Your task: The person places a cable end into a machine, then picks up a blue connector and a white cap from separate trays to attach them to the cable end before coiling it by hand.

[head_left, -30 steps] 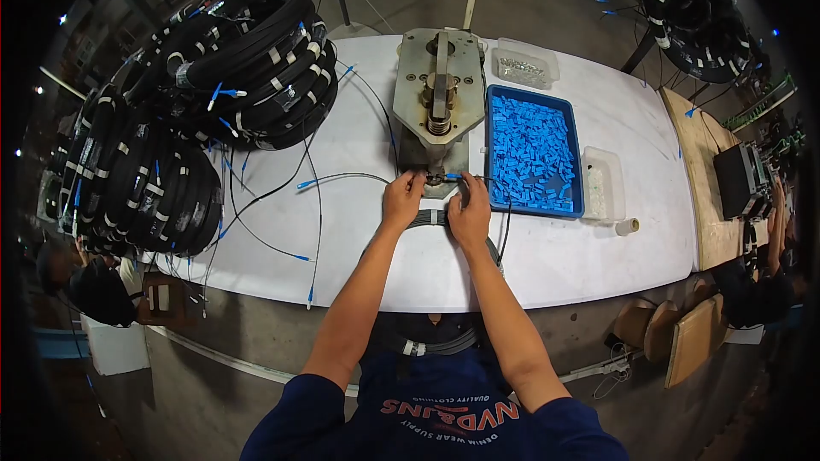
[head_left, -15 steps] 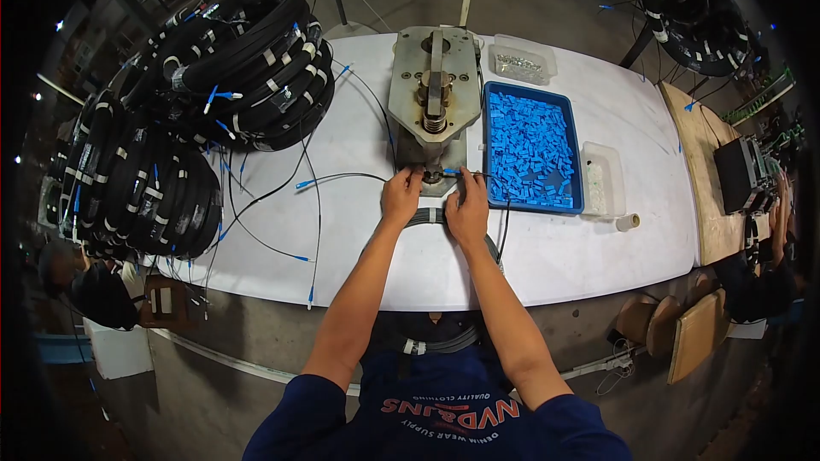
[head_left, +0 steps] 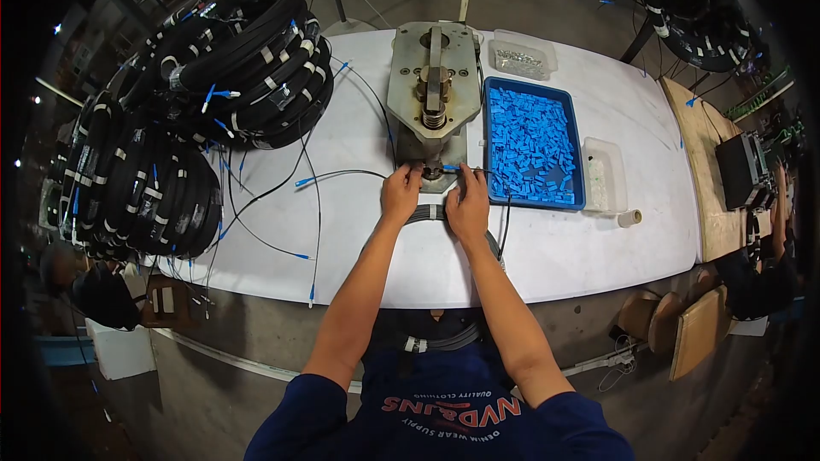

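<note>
My right hand (head_left: 467, 205) pinches a black cable close to its blue connector (head_left: 450, 168), which lies at the foot of the metal press (head_left: 434, 90). My left hand (head_left: 401, 195) is closed beside the press base, fingertips against the metal. What its fingers hold is hidden. Another black cable length (head_left: 350, 173) with a blue tip (head_left: 301, 182) runs in from the left and passes out of sight at that hand. A coil of black cable (head_left: 424, 213), bound with white tape, lies beneath both wrists.
Right of the press sits a blue tray (head_left: 583, 175) of small blue connectors, with clear plastic boxes (head_left: 605, 172) nearby. Large taped cable coils (head_left: 248, 68) crowd the left side, loose ends trailing over the white table (head_left: 598, 260). People are partly visible at both edges.
Both hands hold almost the same position at the press. The whole view has shifted up very slightly.
</note>
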A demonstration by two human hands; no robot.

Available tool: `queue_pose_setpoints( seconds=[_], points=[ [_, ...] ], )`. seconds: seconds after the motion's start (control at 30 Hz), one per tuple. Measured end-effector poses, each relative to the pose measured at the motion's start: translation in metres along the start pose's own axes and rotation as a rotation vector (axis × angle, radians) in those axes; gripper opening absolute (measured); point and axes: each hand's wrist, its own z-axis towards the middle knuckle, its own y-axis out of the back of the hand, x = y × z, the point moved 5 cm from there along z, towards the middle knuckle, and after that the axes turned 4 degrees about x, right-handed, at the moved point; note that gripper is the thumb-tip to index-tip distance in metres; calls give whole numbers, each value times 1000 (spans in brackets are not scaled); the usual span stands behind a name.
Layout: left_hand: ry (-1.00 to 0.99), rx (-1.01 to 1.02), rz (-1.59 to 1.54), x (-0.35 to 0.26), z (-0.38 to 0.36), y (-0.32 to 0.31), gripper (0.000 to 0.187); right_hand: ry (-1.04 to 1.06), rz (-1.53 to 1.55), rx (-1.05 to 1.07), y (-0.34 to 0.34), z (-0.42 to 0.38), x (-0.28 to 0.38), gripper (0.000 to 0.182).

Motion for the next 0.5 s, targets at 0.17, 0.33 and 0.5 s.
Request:
queue_pose_setpoints(
  seconds=[0.17, 0.33, 0.5],
  points=[
    [30, 19, -10, 1, 0, -1, 32, 21, -22, -22, 0, -1, 0, 46],
    [24, 31, -2, 2, 1, -1, 32, 16, -21, -23, 0, -1, -1, 46],
    [35, 32, -18, -2, 0, 0, 33, 28, -22, -27, -1, -1, -4, 46]
  ],
)
